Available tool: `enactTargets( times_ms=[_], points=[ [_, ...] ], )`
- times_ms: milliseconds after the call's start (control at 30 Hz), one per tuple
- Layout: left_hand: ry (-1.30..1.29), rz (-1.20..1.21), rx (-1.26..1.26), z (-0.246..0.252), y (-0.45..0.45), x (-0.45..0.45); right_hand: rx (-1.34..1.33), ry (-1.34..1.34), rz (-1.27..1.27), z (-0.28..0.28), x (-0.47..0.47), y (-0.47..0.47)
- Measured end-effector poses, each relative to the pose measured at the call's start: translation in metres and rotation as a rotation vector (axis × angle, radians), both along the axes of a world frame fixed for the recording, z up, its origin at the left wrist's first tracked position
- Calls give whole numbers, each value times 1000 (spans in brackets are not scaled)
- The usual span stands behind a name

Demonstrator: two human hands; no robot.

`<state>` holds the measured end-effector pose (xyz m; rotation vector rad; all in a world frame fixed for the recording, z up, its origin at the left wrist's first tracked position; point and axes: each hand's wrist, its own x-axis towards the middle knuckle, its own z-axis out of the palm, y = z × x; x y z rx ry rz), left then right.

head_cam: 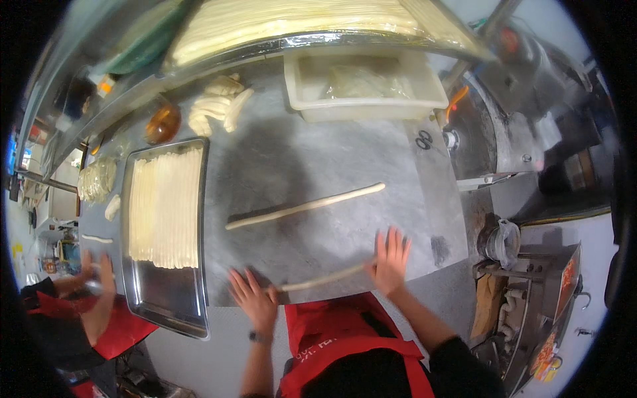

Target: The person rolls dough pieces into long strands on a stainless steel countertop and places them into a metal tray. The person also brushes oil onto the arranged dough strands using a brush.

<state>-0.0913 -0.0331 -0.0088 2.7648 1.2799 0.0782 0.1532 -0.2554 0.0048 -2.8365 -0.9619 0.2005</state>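
Observation:
A thin dough rope [323,278] lies along the front edge of the grey worktop, slightly blurred. My left hand [254,296] is palm down at its left end, fingers spread, the thumb side touching the dough. At the rope's right end my right hand [390,261] rests flat with its fingers stretched forward; the palm covers that tip. Farther in, a second dough rope [306,205] lies slantwise by itself. Left of my hands, a metal tray [164,293] carries many dough ropes [164,209] packed side by side.
Dough pieces [214,107] and an amber bowl [163,123] sit at the back left. A white plastic tub [368,107] holds clear plastic. Scissors [423,140] lie on the right. Overhead is a film-wrapped dough tray [308,40]. A co-worker's hands [99,273] work at far left.

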Motion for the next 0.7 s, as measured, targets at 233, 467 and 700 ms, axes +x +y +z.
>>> enactTargets(
  times_ms=[233,467,700],
  points=[
    [-226,-248,-43,4,109,62,332,-173,235,-21,125,29],
    [-48,-115,-92,-2,5,-33,136,37,251,-30,24,-61],
    [-440,-139,-3,0,133,79,308,-233,214,-18,134,55]
  ],
)
